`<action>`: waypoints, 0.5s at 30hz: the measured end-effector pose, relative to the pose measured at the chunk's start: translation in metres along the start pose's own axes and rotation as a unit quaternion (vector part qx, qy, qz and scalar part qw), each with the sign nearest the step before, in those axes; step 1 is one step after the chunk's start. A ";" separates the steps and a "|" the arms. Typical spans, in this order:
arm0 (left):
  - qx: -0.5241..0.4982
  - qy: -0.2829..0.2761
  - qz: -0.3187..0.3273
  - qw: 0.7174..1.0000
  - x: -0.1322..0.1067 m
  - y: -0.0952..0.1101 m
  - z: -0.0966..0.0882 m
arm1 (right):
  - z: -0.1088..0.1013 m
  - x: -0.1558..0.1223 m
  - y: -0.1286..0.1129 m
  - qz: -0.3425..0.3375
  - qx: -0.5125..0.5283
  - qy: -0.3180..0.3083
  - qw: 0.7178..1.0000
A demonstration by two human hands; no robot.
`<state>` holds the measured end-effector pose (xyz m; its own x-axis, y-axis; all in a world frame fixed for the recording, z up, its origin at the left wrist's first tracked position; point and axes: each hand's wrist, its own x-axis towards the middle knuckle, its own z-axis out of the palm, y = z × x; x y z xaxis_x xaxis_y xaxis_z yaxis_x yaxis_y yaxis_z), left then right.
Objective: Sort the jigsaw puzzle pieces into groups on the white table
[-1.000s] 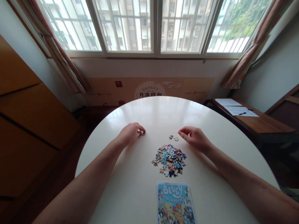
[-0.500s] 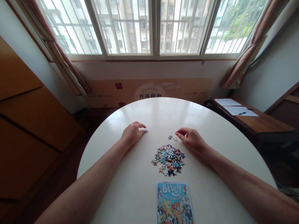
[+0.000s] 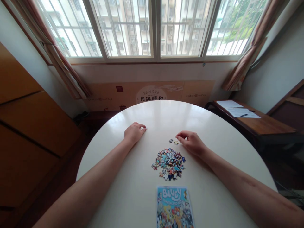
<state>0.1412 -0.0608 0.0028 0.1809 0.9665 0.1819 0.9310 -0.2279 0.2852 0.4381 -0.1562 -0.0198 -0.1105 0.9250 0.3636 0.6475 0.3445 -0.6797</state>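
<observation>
Left hand [image 3: 133,133]: grip pinched on small jigsaw piece [image 3: 145,129], moved farther from multicoloured jigsaw pile [image 3: 169,163], toward 11 o'clock. Right hand [image 3: 192,142]: grip undeterminable.

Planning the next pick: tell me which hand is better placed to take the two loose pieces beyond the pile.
Likely right. The right hand lies just beside the two loose pieces; the left hand is farther off, fingertips on a single piece.

- Left hand [image 3: 133,133]: fingertips cover most of a small puzzle piece [image 3: 146,129]; grip on it cannot be confirmed.
- Right hand [image 3: 192,142]: fingers curled, anything inside the palm is hidden.
- Pile of pieces [image 3: 169,163]: individual prints too small to read.
- Puzzle box [image 3: 174,205]: lower edge cut off by the frame.
</observation>
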 end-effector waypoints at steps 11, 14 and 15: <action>-0.020 -0.012 0.026 0.999 0.004 -0.012 0.000 | -0.003 -0.001 -0.002 0.002 0.005 -0.025 1.000; -0.024 -0.012 0.033 0.999 0.002 -0.011 -0.001 | -0.003 -0.003 -0.004 -0.014 -0.002 -0.032 0.999; -0.026 -0.013 0.034 0.999 0.002 -0.011 -0.001 | -0.004 -0.004 -0.005 -0.024 -0.007 -0.034 0.999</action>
<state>0.1312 -0.0563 0.0008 0.2509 0.9513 0.1788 0.8987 -0.2976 0.3221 0.4378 -0.1620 -0.0153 -0.1931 0.9163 0.3509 0.6505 0.3873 -0.6533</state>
